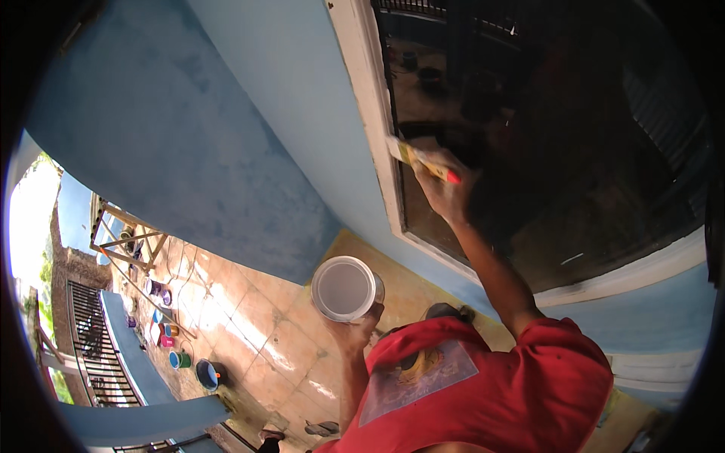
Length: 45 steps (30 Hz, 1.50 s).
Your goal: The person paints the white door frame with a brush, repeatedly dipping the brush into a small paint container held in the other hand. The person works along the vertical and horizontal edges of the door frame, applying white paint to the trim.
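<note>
My right hand (449, 189) grips a paintbrush (432, 167) with a yellowish handle and a red end. The bristles rest against the white window frame (368, 102), on its left upright beside the dark glass (559, 143). Lower down, my left hand (355, 328) holds a round white paint tub (317, 303) from below and the side, at chest height. The tub has no lid, and pale paint or a whitish inside shows in it. Light blue wall (302, 90) lies to the left of the frame.
Several paint pots, among them a green one (180, 359), stand on the tiled floor (253, 321) to the left, with a black bucket (209, 374). Beyond are a wooden trestle (124, 241) and a dark railing (92, 340). A sandal (322, 428) lies near the lower edge.
</note>
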{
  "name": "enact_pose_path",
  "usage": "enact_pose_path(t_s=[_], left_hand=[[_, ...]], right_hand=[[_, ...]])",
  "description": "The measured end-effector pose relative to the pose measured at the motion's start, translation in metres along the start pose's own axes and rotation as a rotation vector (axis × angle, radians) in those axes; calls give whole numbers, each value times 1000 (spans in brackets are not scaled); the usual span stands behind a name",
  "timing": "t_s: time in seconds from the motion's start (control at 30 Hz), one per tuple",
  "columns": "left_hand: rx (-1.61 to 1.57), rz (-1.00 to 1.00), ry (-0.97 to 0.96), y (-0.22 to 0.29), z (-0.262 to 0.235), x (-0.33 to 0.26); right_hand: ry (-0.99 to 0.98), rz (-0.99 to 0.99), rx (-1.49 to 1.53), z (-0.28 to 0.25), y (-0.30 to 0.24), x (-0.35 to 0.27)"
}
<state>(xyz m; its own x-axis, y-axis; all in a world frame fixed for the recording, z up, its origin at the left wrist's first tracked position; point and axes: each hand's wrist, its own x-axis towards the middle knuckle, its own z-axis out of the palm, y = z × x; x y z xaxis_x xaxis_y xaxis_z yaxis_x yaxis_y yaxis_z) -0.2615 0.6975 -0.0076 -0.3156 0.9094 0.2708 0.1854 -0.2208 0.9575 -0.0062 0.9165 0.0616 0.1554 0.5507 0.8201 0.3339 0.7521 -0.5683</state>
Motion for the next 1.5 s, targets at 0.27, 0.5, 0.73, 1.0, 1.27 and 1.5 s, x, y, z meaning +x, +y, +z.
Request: enact_pose_path(t_s=[0.27, 0.5, 0.73, 1.0, 1.27, 1.5], left_hand=[[-36, -22, -55, -1, 5, 0], [-63, -85, -68, -2, 12, 1], [-51, -20, -67, -5, 4, 6], [-42, -62, -82, -4, 3, 0], [-46, -123, -36, 5, 7, -10], [55, -67, -13, -2, 3, -10]], right_hand=[[246, -381, 56, 21, -58, 148], [176, -220, 52, 19, 13, 48], [-49, 195, -43, 0, 47, -76], [140, -276, -127, 17, -9, 51], [88, -45, -118, 17, 57, -64], [-99, 167, -155, 8, 68, -110]])
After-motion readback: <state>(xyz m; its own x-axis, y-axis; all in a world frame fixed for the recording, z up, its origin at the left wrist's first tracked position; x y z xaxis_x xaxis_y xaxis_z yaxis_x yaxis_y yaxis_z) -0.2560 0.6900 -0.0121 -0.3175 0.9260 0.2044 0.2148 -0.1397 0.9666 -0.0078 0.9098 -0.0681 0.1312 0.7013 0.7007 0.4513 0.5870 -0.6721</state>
